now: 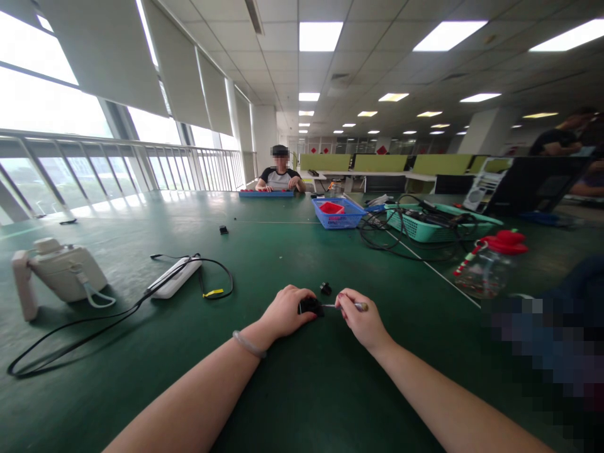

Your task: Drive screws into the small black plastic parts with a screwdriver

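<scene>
On the green table, my left hand (289,311) is closed around a small black object (309,306), pressing it to the surface; its exact kind I cannot make out. My right hand (361,316) grips a screwdriver (362,306) with a thin metal shaft and a yellowish handle end. The shaft points left, and its tip meets the right side of the black object, though any screw there is too small to see. Just beyond, between the two hands, lies a small black part (325,288).
At left are a beige bottle (73,270) and a white power bank (177,277) with a black cable. A blue basket (338,217), a teal basket of cables (425,229) and a red-lidded jar (491,264) stand to the right. A person (280,176) sits across the table.
</scene>
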{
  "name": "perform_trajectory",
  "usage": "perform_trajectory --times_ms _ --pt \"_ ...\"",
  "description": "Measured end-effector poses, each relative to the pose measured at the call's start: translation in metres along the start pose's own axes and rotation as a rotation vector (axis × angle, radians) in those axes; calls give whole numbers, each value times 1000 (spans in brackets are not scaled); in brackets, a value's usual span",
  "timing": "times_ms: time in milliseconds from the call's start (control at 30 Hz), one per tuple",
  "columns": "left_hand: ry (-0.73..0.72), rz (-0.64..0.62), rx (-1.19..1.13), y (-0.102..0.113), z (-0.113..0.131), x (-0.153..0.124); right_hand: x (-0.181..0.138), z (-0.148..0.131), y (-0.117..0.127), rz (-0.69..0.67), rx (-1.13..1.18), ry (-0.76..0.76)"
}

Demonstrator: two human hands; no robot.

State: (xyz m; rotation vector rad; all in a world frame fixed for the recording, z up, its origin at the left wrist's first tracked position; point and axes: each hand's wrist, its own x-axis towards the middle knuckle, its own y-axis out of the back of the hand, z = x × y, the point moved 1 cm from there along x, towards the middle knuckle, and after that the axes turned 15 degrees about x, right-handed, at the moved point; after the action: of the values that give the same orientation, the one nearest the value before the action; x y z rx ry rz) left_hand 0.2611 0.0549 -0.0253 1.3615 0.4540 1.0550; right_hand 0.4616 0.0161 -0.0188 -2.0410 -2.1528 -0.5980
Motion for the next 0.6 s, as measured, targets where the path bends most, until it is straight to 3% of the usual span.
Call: perform_trajectory --times_ms 333,600 --pt "-17 -3 34 -3 -1 -1 -17 -24 -17 -259 -514 377" --pt "29 -33 33 -2 -1 0 -6 -15 -1 -51 -176 226"
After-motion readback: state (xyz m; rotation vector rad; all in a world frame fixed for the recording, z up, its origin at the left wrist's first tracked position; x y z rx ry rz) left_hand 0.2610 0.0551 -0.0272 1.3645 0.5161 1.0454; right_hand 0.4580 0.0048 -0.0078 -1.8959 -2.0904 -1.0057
